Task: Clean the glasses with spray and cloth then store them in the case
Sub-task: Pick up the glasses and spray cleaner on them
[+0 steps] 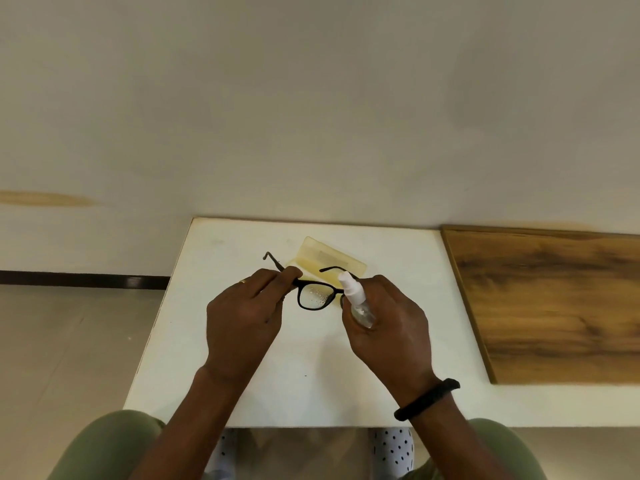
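Black-framed glasses (316, 296) hang above the white table (242, 358), temples unfolded and pointing away from me. My left hand (244, 317) pinches their left hinge corner. Droplets speckle the one lens that shows; the other lens is hidden behind the bottle. My right hand (389, 327) grips a small clear spray bottle (356, 297) with a white nozzle, tilted toward the glasses and touching or nearly touching the frame. A pale yellow translucent case (332, 259) lies open on the table just behind the glasses. No cloth is visible.
A wooden board (554, 306) lies on the right part of the table. The table's far edge meets a plain wall (311, 116). Floor (69, 341) shows at left. My knees sit below the front edge.
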A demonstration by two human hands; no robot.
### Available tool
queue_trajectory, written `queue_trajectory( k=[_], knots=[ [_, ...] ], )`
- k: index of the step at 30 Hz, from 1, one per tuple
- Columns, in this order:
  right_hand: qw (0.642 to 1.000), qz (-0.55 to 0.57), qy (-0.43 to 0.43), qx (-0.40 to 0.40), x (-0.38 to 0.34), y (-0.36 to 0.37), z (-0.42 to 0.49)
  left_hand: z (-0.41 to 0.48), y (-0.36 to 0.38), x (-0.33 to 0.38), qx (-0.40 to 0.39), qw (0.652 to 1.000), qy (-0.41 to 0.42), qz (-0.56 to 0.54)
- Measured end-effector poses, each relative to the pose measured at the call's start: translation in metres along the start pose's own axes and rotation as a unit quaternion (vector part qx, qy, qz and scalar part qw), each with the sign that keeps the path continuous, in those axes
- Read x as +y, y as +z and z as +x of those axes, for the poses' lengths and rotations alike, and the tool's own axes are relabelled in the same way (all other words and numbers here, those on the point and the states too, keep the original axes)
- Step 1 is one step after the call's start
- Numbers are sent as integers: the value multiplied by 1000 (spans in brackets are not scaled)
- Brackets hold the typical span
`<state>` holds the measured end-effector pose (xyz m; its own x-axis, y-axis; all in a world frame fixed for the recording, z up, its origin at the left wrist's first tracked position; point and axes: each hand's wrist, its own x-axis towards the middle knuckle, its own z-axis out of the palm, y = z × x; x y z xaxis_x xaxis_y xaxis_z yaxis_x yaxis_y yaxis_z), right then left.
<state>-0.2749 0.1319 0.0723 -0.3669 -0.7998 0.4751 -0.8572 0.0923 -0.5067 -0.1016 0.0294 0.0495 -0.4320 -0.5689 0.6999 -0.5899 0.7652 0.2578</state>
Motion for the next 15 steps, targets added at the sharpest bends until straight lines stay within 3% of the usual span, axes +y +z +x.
queue_trajectory(
  k=[15],
  knots=[
    [999, -33, -13, 19, 1, 2, 4, 1, 3, 6, 21, 999, 40, -9]
  ],
)
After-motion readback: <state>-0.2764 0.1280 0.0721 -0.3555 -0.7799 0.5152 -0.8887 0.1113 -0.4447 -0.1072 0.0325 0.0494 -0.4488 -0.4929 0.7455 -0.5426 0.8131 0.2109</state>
